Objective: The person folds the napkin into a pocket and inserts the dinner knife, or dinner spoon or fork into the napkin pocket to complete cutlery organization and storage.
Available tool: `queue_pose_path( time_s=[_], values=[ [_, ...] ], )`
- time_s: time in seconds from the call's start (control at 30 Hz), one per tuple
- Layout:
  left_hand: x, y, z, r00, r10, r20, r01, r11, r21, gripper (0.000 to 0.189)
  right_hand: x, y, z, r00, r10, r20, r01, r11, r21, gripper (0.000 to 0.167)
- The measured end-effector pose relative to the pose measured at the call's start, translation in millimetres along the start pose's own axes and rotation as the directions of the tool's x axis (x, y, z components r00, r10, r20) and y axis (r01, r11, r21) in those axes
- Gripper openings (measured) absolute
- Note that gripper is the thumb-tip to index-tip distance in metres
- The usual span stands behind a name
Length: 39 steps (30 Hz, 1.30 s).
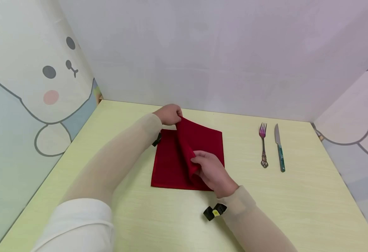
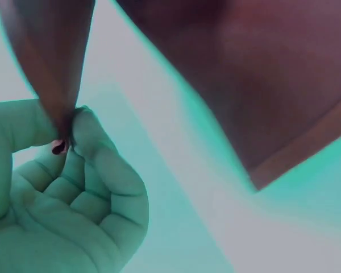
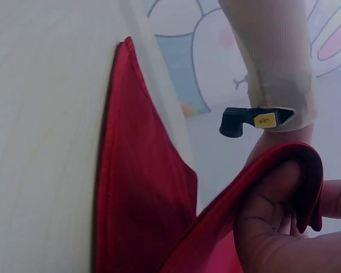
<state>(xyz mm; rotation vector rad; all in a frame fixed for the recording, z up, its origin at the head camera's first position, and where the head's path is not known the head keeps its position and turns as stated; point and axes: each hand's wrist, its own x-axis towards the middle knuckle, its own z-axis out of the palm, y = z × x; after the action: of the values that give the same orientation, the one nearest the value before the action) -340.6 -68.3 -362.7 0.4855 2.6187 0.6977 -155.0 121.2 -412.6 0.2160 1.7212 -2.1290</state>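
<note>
A red cloth napkin [image 1: 171,164] lies partly flat on the table, with a raised layer of it standing up along the middle. At the far side my left hand [image 1: 169,114] pinches a corner of that layer between thumb and forefinger. In the left wrist view the pinched corner [image 2: 62,102] pokes out just below the fingertips, and the other fingers curl in. Nearer to me, my right hand [image 1: 211,170] grips the same raised edge. The cloth bends over the right fingers in the right wrist view, where a flat part [image 3: 142,187] rests beneath on the table.
To the right of the napkin lie a fork [image 1: 263,145] and, beside it, a knife [image 1: 279,148] with a green handle. The pale wooden table [image 1: 140,224] ends at a hanging light curtain [image 1: 203,59]. Curtains with cartoon prints hang at both sides.
</note>
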Motion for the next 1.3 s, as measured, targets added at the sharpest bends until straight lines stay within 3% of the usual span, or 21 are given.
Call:
queue_pose_path(
  time_s=[0.17,0.27,0.37,0.5,0.67,0.8,0.93,1.0,1.07,1.17,1.3],
  values=[
    [-14.2,-12.1,-10.9,0.999,-0.046,0.01,0.046,0.999,0.003,0.016,-4.8,-9.2,16.1,0.999,-0.051,-0.01,0.05,0.996,-0.074,0.022],
    [-16.0,-28.4,-6.1,0.989,-0.125,0.074,0.126,0.992,-0.013,0.015,-0.1,-1.8,22.9,0.999,-0.037,0.0,0.037,0.994,-0.103,0.02],
    [-17.2,-44.5,2.5,0.968,-0.196,0.154,0.212,0.973,-0.096,0.014,5.1,10.1,26.4,1.0,-0.008,0.021,0.011,0.993,-0.118,0.019],
    [-18.4,-57.7,10.9,0.958,-0.227,0.176,0.259,0.948,-0.186,0.013,9.5,22.9,27.9,0.999,0.017,0.046,-0.011,0.992,-0.128,0.018],
    [-18.7,-64.8,15.0,0.979,-0.172,0.106,0.195,0.945,-0.262,0.016,10.0,25.5,34.5,0.996,0.003,0.088,0.007,0.994,-0.111,0.021],
    [-19.7,-75.6,17.4,0.988,-0.14,0.067,0.154,0.92,-0.361,0.017,9.8,25.2,46.4,0.99,-0.005,0.141,0.019,0.995,-0.096,0.021],
    [-23.6,-89.1,19.3,0.987,-0.157,0.031,0.154,0.885,-0.439,0.011,12.8,30.6,57.2,0.98,0.024,0.196,-0.01,0.997,-0.072,0.021],
    [-25.9,-93.9,19.7,0.986,-0.168,0.007,0.155,0.892,-0.425,0.014,15.3,34.3,60.7,0.977,0.044,0.207,-0.031,0.997,-0.067,0.02],
    [-27.7,-95.3,19.9,0.987,-0.16,-0.018,0.141,0.916,-0.376,0.02,17.8,37.6,62.6,0.977,0.064,0.204,-0.05,0.996,-0.076,0.019],
    [-28.9,-93.4,19.4,0.989,-0.133,-0.071,0.116,0.971,-0.211,0.022,21.1,40.8,63.8,0.978,0.069,0.196,-0.049,0.993,-0.107,0.014],
    [-29.2,-89.7,17.7,0.984,-0.141,-0.107,0.138,0.99,-0.039,0.018,22.8,41.3,65.2,0.98,0.068,0.188,-0.041,0.989,-0.145,0.01]
  ],
)
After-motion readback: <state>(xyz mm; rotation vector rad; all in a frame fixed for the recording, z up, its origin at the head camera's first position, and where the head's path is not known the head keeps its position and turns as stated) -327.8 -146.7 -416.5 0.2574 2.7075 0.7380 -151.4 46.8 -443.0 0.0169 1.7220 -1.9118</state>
